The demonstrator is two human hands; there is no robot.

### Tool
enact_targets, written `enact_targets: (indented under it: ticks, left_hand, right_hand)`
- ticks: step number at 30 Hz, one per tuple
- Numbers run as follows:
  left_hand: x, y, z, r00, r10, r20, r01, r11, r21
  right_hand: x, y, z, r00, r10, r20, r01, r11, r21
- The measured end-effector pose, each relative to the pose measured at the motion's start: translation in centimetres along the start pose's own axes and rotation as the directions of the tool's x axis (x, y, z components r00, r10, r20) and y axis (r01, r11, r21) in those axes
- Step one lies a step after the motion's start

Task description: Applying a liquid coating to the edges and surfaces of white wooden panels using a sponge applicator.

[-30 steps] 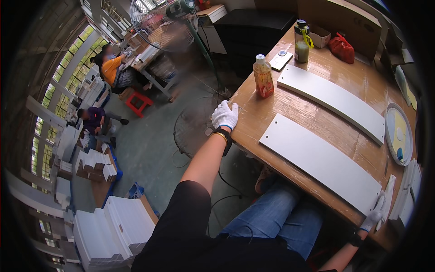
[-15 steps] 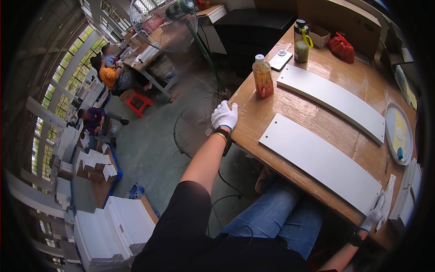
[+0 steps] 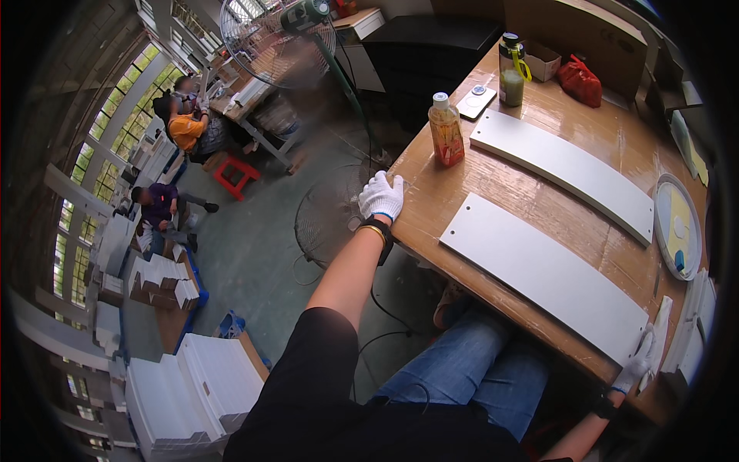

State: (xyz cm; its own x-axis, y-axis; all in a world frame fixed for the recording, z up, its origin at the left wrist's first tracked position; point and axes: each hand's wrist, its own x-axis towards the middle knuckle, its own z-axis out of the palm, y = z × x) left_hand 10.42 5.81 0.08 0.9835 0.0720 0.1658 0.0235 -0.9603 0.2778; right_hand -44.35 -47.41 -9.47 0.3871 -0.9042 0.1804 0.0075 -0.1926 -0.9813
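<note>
My left hand, in a white knit glove, rests on the left corner of the brown table, its thumb apart from the fingers. Nothing shows in it. My right hand, also gloved, lies with its fingers stretched along the right end of the nearer white board; it seems to touch that end without gripping it. The board lies flat and has small holes near its left end. Beyond it and parallel lies a second white board.
On the table stand a juice bottle, a drinking bottle, a phone, a red bag and a round white lid. Two fans are left of the table. White stacked panels stand lower left. Several people sit farther back.
Both my hands and the boards keep their places. In the background, the seated people have shifted their arms and heads slightly.
</note>
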Motion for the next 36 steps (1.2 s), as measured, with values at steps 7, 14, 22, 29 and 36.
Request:
enact_targets:
  ticks: [7,14,22,29,36]
  left_hand:
    - [-0.1,0.1,-0.2,1.0,0.006,0.005,-0.006,1.0,0.0]
    - [-0.2,0.1,-0.3,1.0,0.004,0.004,-0.004,1.0,-0.002]
    - [-0.1,0.1,-0.2,1.0,0.006,-0.004,-0.006,1.0,0.001]
    - [0.0,0.1,-0.1,1.0,0.003,0.011,-0.003,1.0,0.004]
    - [-0.1,0.0,0.0,1.0,0.008,-0.004,-0.008,1.0,0.004]
  right_hand:
    - [0.0,0.3,-0.2,1.0,-0.012,-0.006,0.012,1.0,0.002]
    - [-0.1,-0.4,0.2,1.0,-0.003,0.0,0.003,1.0,-0.028]
    - [-0.2,-0.4,0.2,1.0,0.003,0.002,-0.003,1.0,-0.009]
    - [0.1,0.4,-0.3,1.0,-0.009,0.009,0.009,1.0,-0.014]
    - [0.3,0.7,-0.4,1.0,0.003,0.007,-0.003,1.0,0.003]
